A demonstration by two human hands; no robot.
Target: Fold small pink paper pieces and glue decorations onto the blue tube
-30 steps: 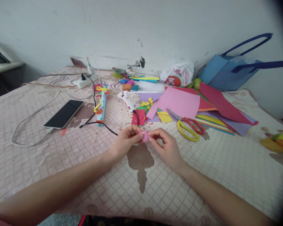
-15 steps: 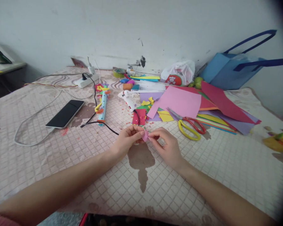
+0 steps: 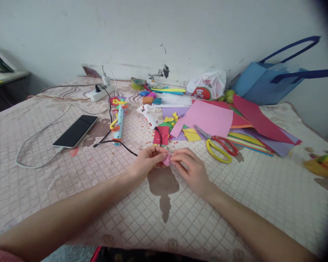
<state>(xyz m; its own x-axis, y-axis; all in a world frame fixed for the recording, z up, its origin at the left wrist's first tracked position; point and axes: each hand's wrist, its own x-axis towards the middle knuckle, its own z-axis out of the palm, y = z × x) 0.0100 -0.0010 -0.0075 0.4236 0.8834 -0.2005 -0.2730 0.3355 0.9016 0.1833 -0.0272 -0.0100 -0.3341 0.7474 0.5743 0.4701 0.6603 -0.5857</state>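
A small pink paper piece is pinched between the thumb and fingers of my left hand, above the table's patterned cloth. From the right, the fingertips of my right hand press together at the piece's edge; whether they grip it is too small to tell. Behind my hands lie a red paper piece and a white glue gun with a black cord. Scissors with yellow and red handles rest to the right of my right hand.
Coloured paper sheets spread at the right, before a blue bag. A phone on a white cable and a decorated light-blue strip lie left. A power strip stands behind them.
The pink piece has shifted and turned slightly to the left in my left fingers. My right fingertips have moved a little, with the fingers more closely bunched.
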